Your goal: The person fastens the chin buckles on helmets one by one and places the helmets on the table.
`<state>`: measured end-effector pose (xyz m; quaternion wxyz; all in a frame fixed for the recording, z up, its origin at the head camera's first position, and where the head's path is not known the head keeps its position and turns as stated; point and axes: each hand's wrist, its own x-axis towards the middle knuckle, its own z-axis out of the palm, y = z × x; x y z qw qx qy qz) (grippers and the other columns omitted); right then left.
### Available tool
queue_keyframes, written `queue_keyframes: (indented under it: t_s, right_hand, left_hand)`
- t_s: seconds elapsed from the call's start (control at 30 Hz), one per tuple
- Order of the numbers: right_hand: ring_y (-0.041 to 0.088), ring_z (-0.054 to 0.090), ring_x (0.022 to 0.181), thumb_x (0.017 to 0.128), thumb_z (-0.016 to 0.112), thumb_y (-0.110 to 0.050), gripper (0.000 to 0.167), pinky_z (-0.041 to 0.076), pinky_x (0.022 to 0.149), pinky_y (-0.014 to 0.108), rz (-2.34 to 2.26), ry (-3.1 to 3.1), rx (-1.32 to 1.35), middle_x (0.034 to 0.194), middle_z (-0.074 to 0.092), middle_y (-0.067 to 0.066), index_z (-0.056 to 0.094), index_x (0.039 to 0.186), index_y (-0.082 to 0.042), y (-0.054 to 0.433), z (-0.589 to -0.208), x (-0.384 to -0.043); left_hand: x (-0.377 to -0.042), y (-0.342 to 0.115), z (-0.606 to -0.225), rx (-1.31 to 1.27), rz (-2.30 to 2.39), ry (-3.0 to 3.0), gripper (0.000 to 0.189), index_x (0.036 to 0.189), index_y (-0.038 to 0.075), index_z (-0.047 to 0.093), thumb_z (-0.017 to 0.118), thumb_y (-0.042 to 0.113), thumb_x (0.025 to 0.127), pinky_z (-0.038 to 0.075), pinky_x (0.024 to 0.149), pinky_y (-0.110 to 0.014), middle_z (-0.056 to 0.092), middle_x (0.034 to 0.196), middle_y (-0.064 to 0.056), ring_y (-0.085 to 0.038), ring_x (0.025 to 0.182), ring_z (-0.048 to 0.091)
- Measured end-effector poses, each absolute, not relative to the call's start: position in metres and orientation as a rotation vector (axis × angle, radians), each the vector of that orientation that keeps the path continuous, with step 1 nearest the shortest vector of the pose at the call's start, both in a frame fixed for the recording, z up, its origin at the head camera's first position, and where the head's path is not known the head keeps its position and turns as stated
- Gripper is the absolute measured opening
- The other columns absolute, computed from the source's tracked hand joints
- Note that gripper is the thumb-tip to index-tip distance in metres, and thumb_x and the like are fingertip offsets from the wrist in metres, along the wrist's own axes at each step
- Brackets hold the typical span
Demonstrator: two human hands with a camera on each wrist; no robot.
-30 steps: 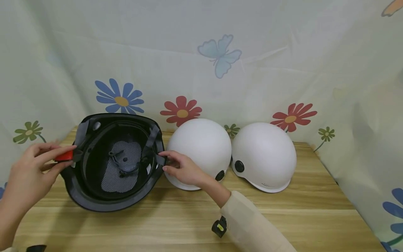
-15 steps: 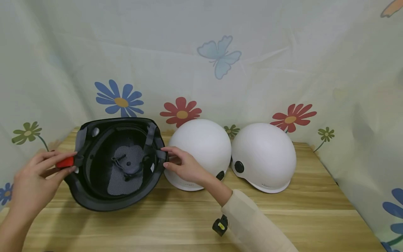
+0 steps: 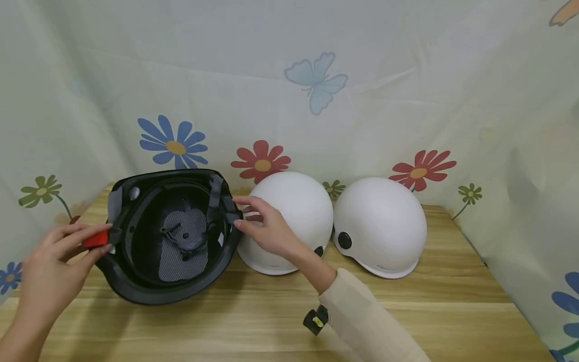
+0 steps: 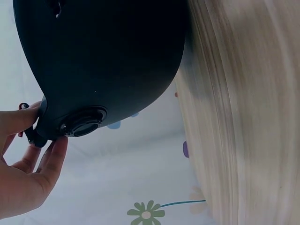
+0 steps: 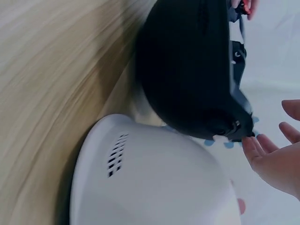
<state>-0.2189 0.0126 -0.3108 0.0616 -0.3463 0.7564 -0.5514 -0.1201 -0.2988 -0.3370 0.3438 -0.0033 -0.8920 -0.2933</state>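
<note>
A black-lined helmet (image 3: 154, 294) lies upturned at the left, its padded inside tilted toward me in the head view. My left hand (image 3: 56, 266) pinches the red buckle (image 3: 96, 240) of the chin strap at the helmet's left rim. In the left wrist view the dark outer shell (image 4: 108, 56) shows, with fingers at its edge. Across the opening, my right hand (image 3: 276, 229) has its thumb at the right rim beside the grey strap (image 3: 215, 198). Its other fingers are spread loosely, as the right wrist view shows.
Two white helmets, one in the middle (image 3: 294, 201) and one farther right (image 3: 380, 226), stand dome-up beside the black-lined one on the wooden table (image 3: 407, 322). A flower-patterned cloth (image 3: 362, 125) hangs behind. A small black device (image 3: 315, 320) is near the right sleeve.
The black-lined helmet has shifted slightly right and its far edge has dipped. My left hand moved along with the buckle. My right fingers have spread wider at the rim.
</note>
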Motion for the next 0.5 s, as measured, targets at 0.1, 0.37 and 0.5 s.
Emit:
queue_keyframes:
  t_s: [0.1, 0.37, 0.5]
  right_hand:
    - [0.027, 0.046, 0.113, 0.089, 0.058, -0.005, 0.041, 0.038, 0.097, 0.03, -1.671, 2.285, -1.119, 0.127, 0.048, 0.016, 0.047, 0.128, 0.0, 0.009, -0.311, -0.219]
    - [0.026, 0.051, 0.109, 0.088, 0.058, -0.003, 0.038, 0.04, 0.094, 0.025, -1.657, 2.257, -1.16, 0.124, 0.051, 0.017, 0.049, 0.125, 0.001, -0.004, -0.312, -0.212]
    - [0.023, 0.055, 0.102, 0.089, 0.056, -0.003, 0.036, 0.043, 0.088, 0.021, -1.64, 2.233, -1.196, 0.121, 0.053, 0.015, 0.049, 0.125, 0.0, -0.013, -0.316, -0.208]
  left_hand:
    - [-0.119, -0.298, -0.337, -0.002, -0.759, -2.315, 0.039, 0.105, -0.005, 0.066, 0.069, -0.019, 0.068, 0.025, 0.076, 0.005, 0.049, 0.104, -0.016, -0.028, 0.12, 0.042]
    - [-0.116, -0.297, -0.337, 0.036, -0.778, -2.303, 0.037, 0.106, 0.0, 0.067, 0.07, -0.012, 0.071, 0.025, 0.075, 0.005, 0.044, 0.101, 0.01, 0.006, 0.114, 0.035]
    - [-0.116, -0.295, -0.337, 0.033, -0.77, -2.297, 0.037, 0.105, 0.001, 0.067, 0.071, -0.012, 0.07, 0.025, 0.075, 0.005, 0.043, 0.101, 0.015, 0.019, 0.102, 0.029]
